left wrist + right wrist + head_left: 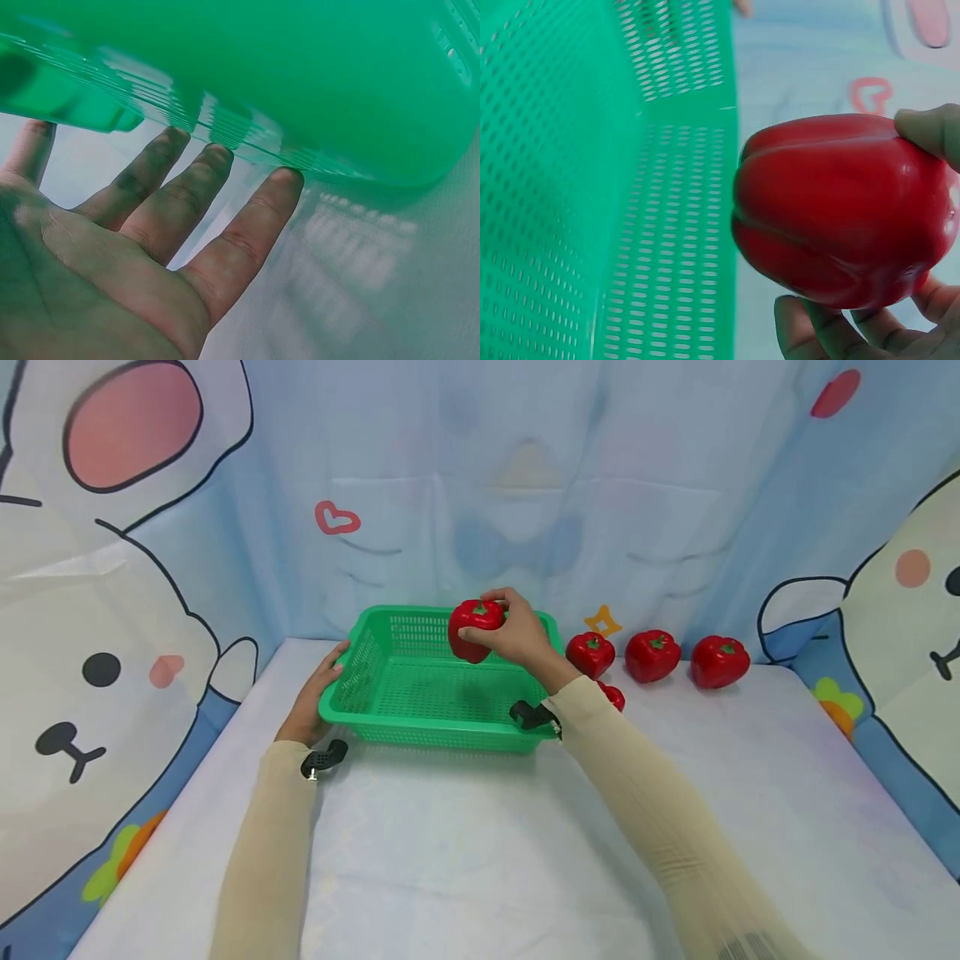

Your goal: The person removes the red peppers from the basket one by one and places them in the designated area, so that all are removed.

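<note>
A red bell pepper (471, 639) with a green stem is held above the green plastic basket (442, 735) by my right hand (521, 631). In the right wrist view the thumb lies on one side of the pepper (840, 210) and the fingers (840, 330) curl on the other. My left hand (307, 697) rests against the basket's left side. Its fingers are straight, with fingertips (289, 180) right at the slotted wall in the left wrist view. The basket's floor shows bare mesh below the pepper.
Right of the basket, more red peppers stand on the white table: one near the basket (590, 653), one in the middle (652, 656) and one farther right (719, 662). Another pepper (613, 696) is partly hidden behind the right sleeve. A printed curtain (420, 468) hangs behind.
</note>
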Demonstrator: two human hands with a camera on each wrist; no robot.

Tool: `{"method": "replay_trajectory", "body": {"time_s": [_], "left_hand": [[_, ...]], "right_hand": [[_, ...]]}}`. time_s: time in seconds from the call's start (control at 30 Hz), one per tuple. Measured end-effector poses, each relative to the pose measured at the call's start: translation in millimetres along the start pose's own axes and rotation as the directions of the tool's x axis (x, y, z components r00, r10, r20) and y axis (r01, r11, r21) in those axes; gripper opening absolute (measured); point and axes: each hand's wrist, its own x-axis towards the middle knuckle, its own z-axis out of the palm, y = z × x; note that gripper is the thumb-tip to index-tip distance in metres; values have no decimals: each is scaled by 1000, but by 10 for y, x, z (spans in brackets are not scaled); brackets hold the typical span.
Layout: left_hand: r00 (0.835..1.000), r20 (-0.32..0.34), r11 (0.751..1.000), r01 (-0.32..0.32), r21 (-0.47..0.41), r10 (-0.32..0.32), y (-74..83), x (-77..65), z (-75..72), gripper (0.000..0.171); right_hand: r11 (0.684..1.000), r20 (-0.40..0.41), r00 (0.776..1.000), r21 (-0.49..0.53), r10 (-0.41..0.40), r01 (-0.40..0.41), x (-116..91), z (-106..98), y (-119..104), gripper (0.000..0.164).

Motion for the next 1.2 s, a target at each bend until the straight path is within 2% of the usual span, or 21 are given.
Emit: {"method": "replay_trajectory", "body": {"time_s": [0.1, 0.27, 0.43, 0.57, 0.77, 0.93, 1.07, 1.2], "left_hand": [[1000, 3, 1000, 6, -10, -6, -16, 15, 21, 61], [998, -10, 997, 58, 58, -58, -38, -3, 48, 58], [996, -10, 994, 85, 71, -85, -47, -22, 56, 54], [996, -5, 994, 87, 66, -87, -47, -35, 53, 54], [996, -7, 993, 88, 82, -87, -18, -72, 50, 55], [996, -8, 993, 90, 79, -90, -1, -103, 29, 55], [995, -14, 993, 98, 68, -98, 10, -113, 22, 56], [995, -14, 992, 103, 71, -103, 25, -122, 31, 57]], "right_hand": [[1000, -37, 999, 11, -6, 6, -208, -122, 20, 70], [999, -123, 992, -25, -40, 37, -607, -386, 146, 73], [999, -216, 976, -41, 0, -9, -961, -661, 325, 77], [997, -277, 960, -59, 31, -50, -1135, -887, 434, 80], [984, -382, 922, -135, 54, -114, -1225, -1218, 582, 86], [960, -445, 891, -204, 85, -194, -1235, -1387, 797, 87], [931, -446, 886, -256, 125, -260, -1197, -1474, 1002, 87], [905, -399, 889, -253, 225, -343, -1153, -1527, 1226, 90]]}}
